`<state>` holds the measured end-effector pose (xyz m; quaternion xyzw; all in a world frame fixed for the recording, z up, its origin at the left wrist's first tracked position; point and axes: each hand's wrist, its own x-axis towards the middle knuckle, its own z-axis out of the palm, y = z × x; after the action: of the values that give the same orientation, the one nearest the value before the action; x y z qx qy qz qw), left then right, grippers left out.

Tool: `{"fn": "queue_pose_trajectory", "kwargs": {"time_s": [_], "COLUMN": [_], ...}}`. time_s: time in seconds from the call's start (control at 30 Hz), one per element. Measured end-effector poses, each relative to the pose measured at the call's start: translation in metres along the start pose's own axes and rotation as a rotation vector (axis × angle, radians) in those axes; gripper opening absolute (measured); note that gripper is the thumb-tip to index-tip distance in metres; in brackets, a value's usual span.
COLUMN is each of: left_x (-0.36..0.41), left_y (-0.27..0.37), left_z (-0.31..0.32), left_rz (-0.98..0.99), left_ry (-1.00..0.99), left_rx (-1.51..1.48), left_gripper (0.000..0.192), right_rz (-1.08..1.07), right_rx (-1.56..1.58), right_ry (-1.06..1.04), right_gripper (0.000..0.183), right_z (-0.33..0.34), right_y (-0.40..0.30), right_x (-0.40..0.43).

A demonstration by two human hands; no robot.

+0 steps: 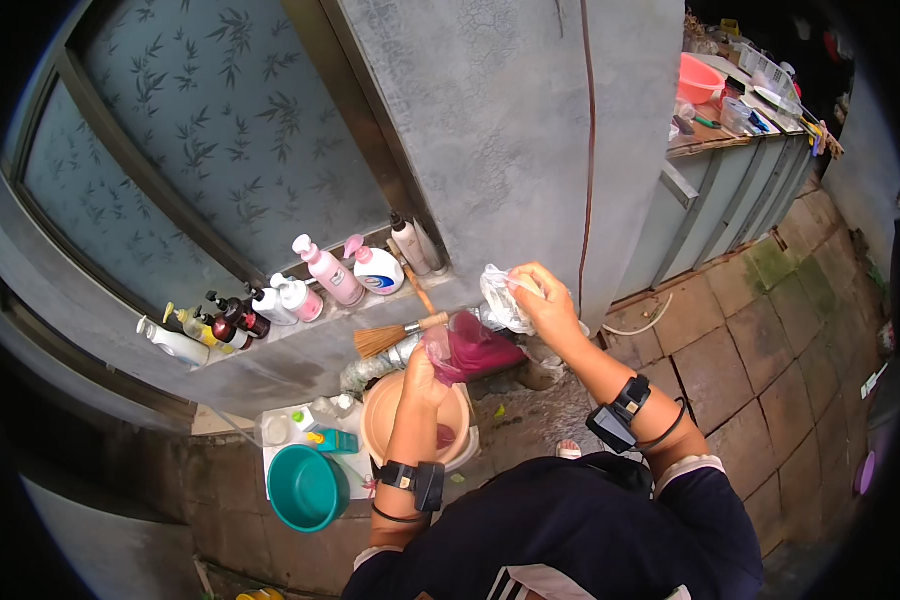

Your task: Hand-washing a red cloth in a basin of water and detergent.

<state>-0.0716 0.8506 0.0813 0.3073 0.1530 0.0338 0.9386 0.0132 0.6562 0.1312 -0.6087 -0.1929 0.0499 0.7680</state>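
Observation:
My left hand (424, 376) grips the edge of a dark pink plastic bag (486, 356), which hangs open and slack to the right of the fingers. Higher and further right, my right hand (546, 300) pinches a crumpled clear plastic bag (504, 301) between thumb and fingers. Below my left wrist stands a peach-coloured plastic basin (379, 420), partly hidden by the forearm. A small dark red patch (445, 436) shows inside it. Just beyond the pink bag, a straw brush (381, 341) with a wooden handle lies close to a foil-wrapped pipe (399, 352).
Several pump bottles (334, 276) line the window ledge, and a bamboo-like stick (414, 281) leans there. A teal bucket (307, 487) and a teal bottle (337, 441) stand at lower left. A cluttered counter (709, 135) is at upper right. A hose (649, 324) lies on the tiles.

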Motion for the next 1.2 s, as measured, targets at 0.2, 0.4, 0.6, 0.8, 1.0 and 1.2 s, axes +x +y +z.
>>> {"fn": "queue_pose_trajectory", "kwargs": {"time_s": [0.2,0.4,0.6,0.8,1.0,1.2], "left_x": [0.007,-0.023,-0.001,-0.031,-0.027,-0.034], "left_y": [0.001,-0.002,-0.011,0.0,-0.006,-0.017], "left_z": [-0.013,0.025,-0.058,0.004,-0.016,0.008], "left_rz": [-0.067,-0.126,0.086,0.07,0.013,0.011], "left_ry": [-0.124,-0.099,-0.217,0.014,-0.15,-0.31], "left_rx": [-0.032,0.097,0.443,0.382,0.487,0.581], "left_gripper": [0.025,0.018,0.017,0.021,0.028,0.035], "right_rz": [0.021,0.041,0.048,0.111,0.051,-0.113], "right_rx": [0.032,0.074,0.046,0.022,0.01,-0.501], "right_ry": [-0.012,0.012,0.031,0.021,-0.018,-0.047], "right_gripper": [0.014,0.015,0.016,0.016,0.018,0.018], "right_z": [0.005,-0.004,-0.005,-0.006,0.009,0.034], "right_y": [0.01,0.021,0.017,0.021,0.016,0.013], "right_x": [-0.001,-0.002,-0.011,-0.016,-0.013,-0.03]}}
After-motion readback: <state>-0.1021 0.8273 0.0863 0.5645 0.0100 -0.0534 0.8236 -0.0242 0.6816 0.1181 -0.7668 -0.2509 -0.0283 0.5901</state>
